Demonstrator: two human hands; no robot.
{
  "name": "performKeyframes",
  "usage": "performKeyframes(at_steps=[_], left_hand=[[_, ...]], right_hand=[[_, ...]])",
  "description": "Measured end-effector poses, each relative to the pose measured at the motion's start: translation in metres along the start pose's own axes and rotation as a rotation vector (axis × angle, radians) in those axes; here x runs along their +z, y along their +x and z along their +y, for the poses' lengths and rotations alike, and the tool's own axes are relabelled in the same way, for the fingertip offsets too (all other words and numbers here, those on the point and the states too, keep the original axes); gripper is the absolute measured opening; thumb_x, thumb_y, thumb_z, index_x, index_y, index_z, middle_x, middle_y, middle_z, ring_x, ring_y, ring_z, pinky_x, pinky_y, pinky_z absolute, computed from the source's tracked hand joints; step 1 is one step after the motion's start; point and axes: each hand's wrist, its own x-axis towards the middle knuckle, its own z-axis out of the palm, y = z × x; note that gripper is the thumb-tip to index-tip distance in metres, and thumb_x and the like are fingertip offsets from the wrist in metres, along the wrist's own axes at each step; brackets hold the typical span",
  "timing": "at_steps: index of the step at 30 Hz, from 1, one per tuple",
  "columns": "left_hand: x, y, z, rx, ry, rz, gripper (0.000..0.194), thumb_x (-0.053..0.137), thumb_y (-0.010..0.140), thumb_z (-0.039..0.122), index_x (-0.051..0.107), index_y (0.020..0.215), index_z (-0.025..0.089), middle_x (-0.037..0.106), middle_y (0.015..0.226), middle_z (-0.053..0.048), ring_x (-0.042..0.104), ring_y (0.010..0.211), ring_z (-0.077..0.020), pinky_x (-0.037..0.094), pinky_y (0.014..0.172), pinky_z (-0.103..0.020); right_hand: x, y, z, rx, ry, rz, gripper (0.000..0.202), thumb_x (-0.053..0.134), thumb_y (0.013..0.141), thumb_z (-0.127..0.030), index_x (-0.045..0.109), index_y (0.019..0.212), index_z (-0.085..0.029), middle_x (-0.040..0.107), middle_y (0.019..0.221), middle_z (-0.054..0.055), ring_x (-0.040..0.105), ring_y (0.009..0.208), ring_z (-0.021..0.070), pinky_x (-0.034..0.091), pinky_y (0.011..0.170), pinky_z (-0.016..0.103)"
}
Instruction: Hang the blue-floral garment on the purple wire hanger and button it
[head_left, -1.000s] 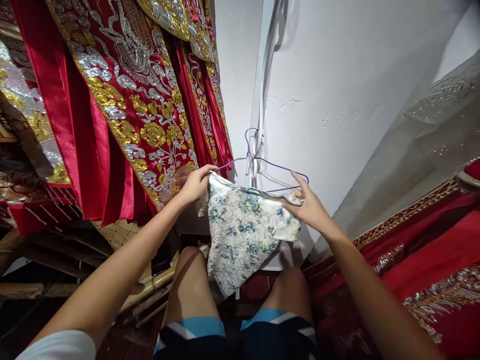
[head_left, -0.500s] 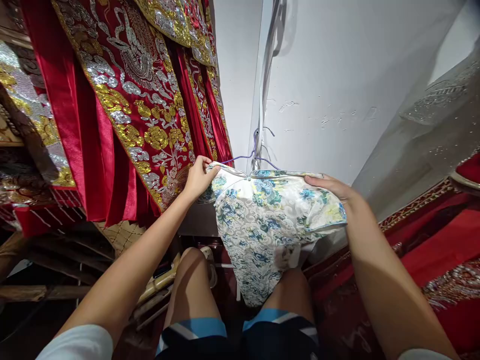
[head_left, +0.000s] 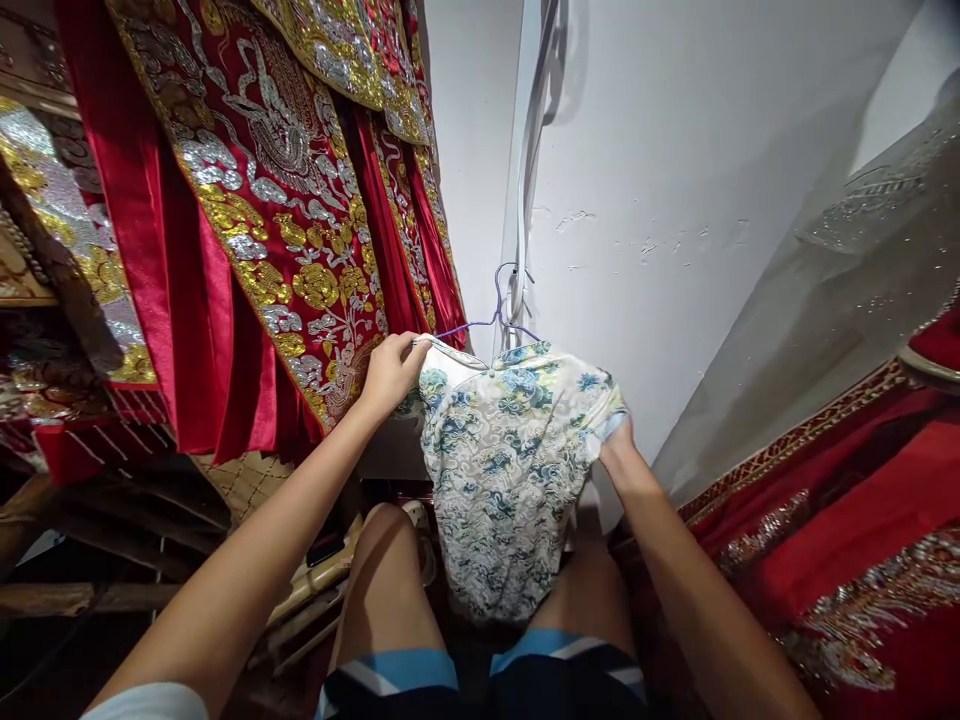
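A white short-sleeved dress [head_left: 499, 470] with blue and yellow floral print hangs from a thin purple wire hanger [head_left: 497, 300] in front of my knees. My left hand [head_left: 391, 378] pinches the dress's left shoulder edge, close to the hanger's arm. On the other side, my right hand [head_left: 616, 445] is at the opening of the right sleeve [head_left: 600, 405], with its fingers hidden by the cloth. The hanger's right arm runs under the collar on that side. A small button shows at the neck.
Red garments [head_left: 300, 230] with gold and silver embroidery hang on the left. A pale wall [head_left: 660, 180] stands ahead. Below left are bamboo poles [head_left: 315, 585]. To the right are a sheer beaded fabric [head_left: 825, 270] and red beaded cloth [head_left: 862, 520].
My right hand has moved left and down from the shoulder edge to the sleeve opening, its fingers now out of sight. The right side of the dress has drawn inward. My left hand still pinches its shoulder.
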Motion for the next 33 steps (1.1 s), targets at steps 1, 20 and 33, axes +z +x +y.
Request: performKeyframes(at_steps=[1, 20, 33], left_hand=[[0.0, 0.0, 0.002, -0.015, -0.005, -0.019, 0.037, 0.047, 0.094, 0.046, 0.071, 0.098, 0.017, 0.072, 0.095, -0.007, 0.063, 0.089, -0.0223, 0.044, 0.081, -0.03], [0.031, -0.023, 0.034, -0.37, -0.68, 0.043, 0.063, 0.027, 0.091, 0.074, 0.05, 0.066, 0.022, 0.035, 0.049, 0.002, 0.036, 0.045, -0.0134, 0.029, 0.05, -0.028], [0.031, -0.071, 0.083, -0.496, -1.113, -0.47, 0.037, 0.05, 0.092, 0.04, 0.071, 0.108, 0.014, 0.074, 0.098, -0.011, 0.07, 0.099, -0.0229, 0.054, 0.091, -0.034]], right_hand=[[-0.003, 0.006, 0.001, 0.036, 0.072, 0.047, 0.085, 0.014, 0.086, -0.082, 0.066, 0.114, -0.021, 0.075, 0.088, 0.01, 0.073, 0.087, 0.0292, 0.057, 0.081, 0.048], [0.016, -0.035, -0.121, 0.023, 0.168, -0.696, 0.052, 0.057, 0.091, -0.059, 0.063, 0.132, -0.028, 0.059, 0.14, 0.008, 0.051, 0.134, 0.029, 0.04, 0.112, 0.045], [-0.007, -0.06, -0.049, 0.514, 0.647, 0.208, 0.043, 0.084, 0.067, -0.051, 0.069, 0.091, -0.018, 0.072, 0.073, 0.004, 0.072, 0.074, 0.0254, 0.059, 0.064, 0.033]])
